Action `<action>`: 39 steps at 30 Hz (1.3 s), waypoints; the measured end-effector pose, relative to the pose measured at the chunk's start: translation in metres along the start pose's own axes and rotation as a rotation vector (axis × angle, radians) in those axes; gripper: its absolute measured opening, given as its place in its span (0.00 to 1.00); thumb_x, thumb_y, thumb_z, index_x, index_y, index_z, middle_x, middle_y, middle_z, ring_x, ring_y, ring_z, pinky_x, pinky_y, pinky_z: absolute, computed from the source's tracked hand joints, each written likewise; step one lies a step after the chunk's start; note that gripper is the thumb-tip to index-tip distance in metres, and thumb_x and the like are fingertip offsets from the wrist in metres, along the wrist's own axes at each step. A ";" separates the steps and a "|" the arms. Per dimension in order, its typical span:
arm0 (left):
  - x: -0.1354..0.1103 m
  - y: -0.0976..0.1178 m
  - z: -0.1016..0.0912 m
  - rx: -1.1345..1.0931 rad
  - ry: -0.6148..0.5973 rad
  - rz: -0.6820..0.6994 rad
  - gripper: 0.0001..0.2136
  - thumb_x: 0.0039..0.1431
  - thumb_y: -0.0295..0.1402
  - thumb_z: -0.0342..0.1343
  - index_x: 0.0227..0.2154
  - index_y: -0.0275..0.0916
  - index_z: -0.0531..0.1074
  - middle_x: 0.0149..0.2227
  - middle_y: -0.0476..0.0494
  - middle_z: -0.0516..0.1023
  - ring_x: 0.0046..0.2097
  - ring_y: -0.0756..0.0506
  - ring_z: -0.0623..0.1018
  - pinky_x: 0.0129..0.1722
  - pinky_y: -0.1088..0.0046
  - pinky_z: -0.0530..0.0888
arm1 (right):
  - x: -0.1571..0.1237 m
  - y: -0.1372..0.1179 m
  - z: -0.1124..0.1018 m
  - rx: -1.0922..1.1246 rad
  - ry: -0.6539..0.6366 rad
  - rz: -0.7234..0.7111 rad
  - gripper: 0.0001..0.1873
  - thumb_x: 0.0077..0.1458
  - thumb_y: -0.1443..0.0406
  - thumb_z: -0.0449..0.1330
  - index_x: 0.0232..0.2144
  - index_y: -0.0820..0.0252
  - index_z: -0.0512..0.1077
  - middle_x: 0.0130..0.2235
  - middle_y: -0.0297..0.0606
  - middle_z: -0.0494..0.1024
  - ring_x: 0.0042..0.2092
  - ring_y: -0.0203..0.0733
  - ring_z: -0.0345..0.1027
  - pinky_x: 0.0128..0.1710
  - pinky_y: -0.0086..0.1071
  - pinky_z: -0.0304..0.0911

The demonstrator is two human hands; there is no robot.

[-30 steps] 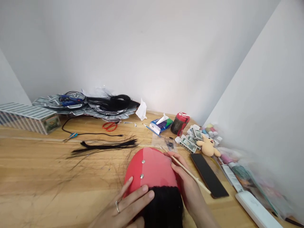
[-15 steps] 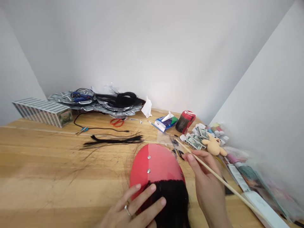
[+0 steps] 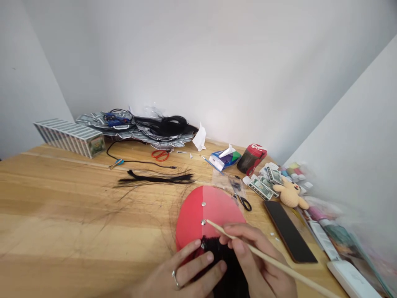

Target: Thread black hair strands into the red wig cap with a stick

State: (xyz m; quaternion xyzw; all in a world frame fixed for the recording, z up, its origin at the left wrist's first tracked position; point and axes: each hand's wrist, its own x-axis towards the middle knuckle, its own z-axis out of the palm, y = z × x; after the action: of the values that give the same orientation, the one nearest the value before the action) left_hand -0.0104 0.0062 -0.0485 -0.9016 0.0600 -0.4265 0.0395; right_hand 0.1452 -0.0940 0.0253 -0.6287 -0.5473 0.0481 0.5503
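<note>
In the head view, a rounded red form [image 3: 218,207] with silver studs along its middle stands at the bottom centre. Black hair [image 3: 231,277] covers its near part, with a straight edge against the red. My left hand [image 3: 192,273], a ring on one finger, lies on the hair with its fingers spread. A long thin wooden stick [image 3: 266,256] is pinched in my right hand [image 3: 260,260]. Its tip is close to the second stud on the red surface; whether it touches I cannot tell.
Beyond the form lies a bundle of black hair [image 3: 158,178]. Orange-handled scissors [image 3: 160,155], a tissue pack [image 3: 225,158] and a dark jar with a red lid [image 3: 252,159] stand further back. On the right are black-handled scissors [image 3: 245,203], a phone [image 3: 290,231] and a crocheted toy [image 3: 291,194].
My right hand has moved left with the stick, from beside the form to over it, uncovering the phone. My left hand stays on the hair. The view has shifted slightly.
</note>
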 end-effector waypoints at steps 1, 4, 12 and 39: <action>0.000 0.000 0.000 -0.019 0.008 -0.002 0.08 0.69 0.32 0.54 0.39 0.46 0.78 0.52 0.56 0.79 0.57 0.49 0.70 0.70 0.63 0.50 | 0.001 0.003 0.001 -0.012 0.005 -0.004 0.07 0.61 0.67 0.60 0.38 0.49 0.77 0.32 0.30 0.82 0.32 0.35 0.77 0.33 0.22 0.72; 0.001 0.000 -0.002 -0.096 0.009 0.005 0.05 0.65 0.29 0.58 0.35 0.42 0.78 0.53 0.50 0.79 0.59 0.44 0.69 0.69 0.58 0.55 | 0.000 0.007 0.005 -0.007 0.024 -0.018 0.06 0.58 0.69 0.62 0.36 0.51 0.76 0.32 0.32 0.81 0.33 0.37 0.77 0.34 0.24 0.72; -0.004 -0.003 0.000 -0.138 0.001 0.076 0.05 0.63 0.26 0.58 0.35 0.39 0.77 0.55 0.45 0.78 0.60 0.41 0.69 0.68 0.55 0.57 | -0.002 0.002 0.010 0.055 0.047 0.032 0.05 0.58 0.70 0.63 0.36 0.54 0.75 0.33 0.32 0.78 0.34 0.35 0.74 0.37 0.27 0.70; -0.005 -0.021 -0.006 -0.084 -0.101 0.236 0.06 0.66 0.27 0.56 0.39 0.39 0.78 0.60 0.43 0.74 0.62 0.41 0.69 0.68 0.57 0.56 | -0.081 -0.010 0.105 0.186 -1.074 -0.626 0.18 0.54 0.65 0.66 0.48 0.56 0.74 0.64 0.37 0.65 0.67 0.41 0.52 0.67 0.30 0.44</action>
State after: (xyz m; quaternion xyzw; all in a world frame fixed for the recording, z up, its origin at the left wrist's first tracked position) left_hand -0.0161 0.0274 -0.0460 -0.9095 0.1815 -0.3701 0.0546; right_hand 0.0373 -0.0884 -0.0522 -0.2763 -0.8991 0.2411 0.2392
